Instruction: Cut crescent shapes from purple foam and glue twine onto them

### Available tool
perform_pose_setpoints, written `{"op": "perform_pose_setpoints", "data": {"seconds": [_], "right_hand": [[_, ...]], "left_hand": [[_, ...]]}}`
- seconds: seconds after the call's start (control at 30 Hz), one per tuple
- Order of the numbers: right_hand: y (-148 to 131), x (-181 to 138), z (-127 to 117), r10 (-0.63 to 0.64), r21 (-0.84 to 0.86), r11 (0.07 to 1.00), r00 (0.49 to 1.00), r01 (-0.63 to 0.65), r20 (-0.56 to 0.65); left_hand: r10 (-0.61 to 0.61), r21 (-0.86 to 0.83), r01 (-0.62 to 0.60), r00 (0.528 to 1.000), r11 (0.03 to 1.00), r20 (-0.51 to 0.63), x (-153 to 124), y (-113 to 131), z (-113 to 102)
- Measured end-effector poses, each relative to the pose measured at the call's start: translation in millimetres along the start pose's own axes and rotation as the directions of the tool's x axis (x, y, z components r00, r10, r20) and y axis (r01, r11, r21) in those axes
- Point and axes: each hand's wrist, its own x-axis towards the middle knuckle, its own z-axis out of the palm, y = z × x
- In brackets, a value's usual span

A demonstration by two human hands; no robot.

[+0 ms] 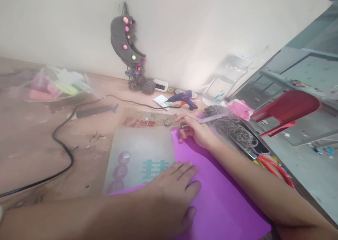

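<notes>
A bright purple sheet (224, 194) lies on the table in front of me, like paper or thin felt. My left hand (174, 194) rests on its left part, palm down with fingers stretched out. Near the sheet's far left corner, my right hand (198, 131) grips a slim pale pen (215, 118), its tip pointing left. A whitish sheet (134, 141) printed with teal and purple marks shows to the left of the purple one and partly beneath it. My left forearm hides some of both sheets.
A blue glue gun (181, 97) stands behind the sheets, its black cord (62, 141) curving left. Grey yarn (237, 129), a phone (260, 145) and red-handled scissors (276, 166) lie right. A clear jar (224, 79) and plastic bag (58, 86) stand farther back. A pompom-trimmed grey crescent (120, 39) hangs on the wall.
</notes>
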Motion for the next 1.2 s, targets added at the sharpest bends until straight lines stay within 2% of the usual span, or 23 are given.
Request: {"op": "perform_pose_setpoints", "data": {"seconds": [0.07, 0.1, 0.13, 0.2, 0.23, 0.33, 0.37, 0.47, 0.57, 0.63, 0.7, 0.77, 0.83, 0.9, 0.97, 1.07, 1.13, 1.2], "right_hand": [[1.3, 1.5, 1.3, 0.046, 0.118, 0.991, 0.993, -0.058, 0.108], [1.8, 2.4, 1.0, 0.007, 0.113, 0.993, 0.997, -0.015, 0.074], [2.0, 3.2, 0.3, -0.066, 0.083, 0.994, 0.998, 0.067, -0.014], [1.4, 4.1, -1.5, -0.202, 0.049, 0.976, 0.963, 0.214, -0.180], [0.8, 4.2, -2.2, -0.200, 0.076, 0.973, 0.962, 0.217, -0.187], [-0.4, 4.5, -2.6, -0.030, 0.194, 0.981, 0.999, 0.026, 0.016], [-0.2, 5.0, -2.7, -0.021, 0.177, 0.984, 1.000, 0.017, 0.021], [1.5, 7.1, -5.4, -0.141, 0.108, 0.981, 0.976, 0.160, -0.168], [0.6, 7.4, -11.3, -0.091, 0.073, 0.992, 0.978, 0.106, -0.188], [-2.5, 6.8, -15.4, -0.130, -0.089, 0.990, 0.962, 0.112, -0.238], [-5.7, 8.2, -19.5, -0.266, -0.335, 0.928, 0.918, 0.161, -0.295], [-6.3, 14.3, -24.1, -0.356, -0.554, 0.817, 0.896, 0.161, -0.264], [-3.0, 25.9, -29.0, -0.379, -0.702, 0.700, 0.902, 0.134, -0.206], [2.5, 40.8, -32.6, -0.364, -0.794, 0.598, 0.919, 0.107, -0.151], [7.2, 55.3, -32.9, -0.342, -0.838, 0.537, 0.934, 0.102, -0.106], [8.5, 68.3, -24.0, -0.354, -0.857, 0.504, 0.931, 0.109, -0.090], [6.1, 68.5, -12.3, -0.356, -0.822, 0.547, 0.933, 0.155, -0.061], [2.5, 63.0, 0.7, -0.333, -0.755, 0.606, 0.942, 0.250, 0.045]], "left_hand": [[0.003, -0.001, -0.003, 1.000, 1.000, -0.012, -0.1, 0.4, 0.5], [0.003, 0.000, -0.003, 1.000, 1.000, -0.017, -0.2, 0.5, 0.6], [0.005, 0.001, -0.005, 1.000, 1.000, -0.022, -0.3, 0.6, 0.7], [0.007, -0.001, -0.007, 1.000, 1.000, -0.026, -0.5, 0.6, 0.8], [0.007, -0.003, -0.007, 1.000, 1.000, -0.024, -0.6, 0.6, 0.9], [0.008, -0.010, -0.008, 1.000, 1.000, -0.017, -0.4, 0.3, 0.9], [0.006, -0.009, -0.006, 1.000, 1.000, -0.015, -0.1, 0.1, 0.8], [0.001, -0.006, -0.001, 1.000, 1.000, -0.016, 0.5, -0.1, 0.4], [0.002, -0.018, -0.002, 1.000, 1.000, -0.011, 0.1, 0.1, 0.3], [0.000, -0.029, -0.001, 1.000, 1.000, -0.005, -0.5, 0.3, 0.2], [-0.003, -0.034, 0.003, 1.000, 0.999, 0.005, -0.5, 0.3, -0.6], [0.003, -0.037, -0.002, 1.000, 0.999, 0.021, 0.4, 0.1, -2.2], [0.013, -0.037, -0.011, 0.999, 0.999, 0.035, 2.0, -0.3, -3.7], [0.023, -0.038, -0.021, 0.999, 0.999, 0.033, 3.5, -0.7, -4.7], [0.029, -0.041, -0.028, 0.999, 0.999, 0.031, 4.6, -1.4, -4.9], [0.028, -0.044, -0.026, 0.999, 0.999, 0.039, 4.7, -2.0, -4.2], [0.024, -0.049, -0.023, 0.999, 0.999, 0.031, 4.1, -1.8, -3.2], [0.014, -0.055, -0.014, 1.000, 0.998, 0.000, 3.2, -1.1, -1.6]]}}
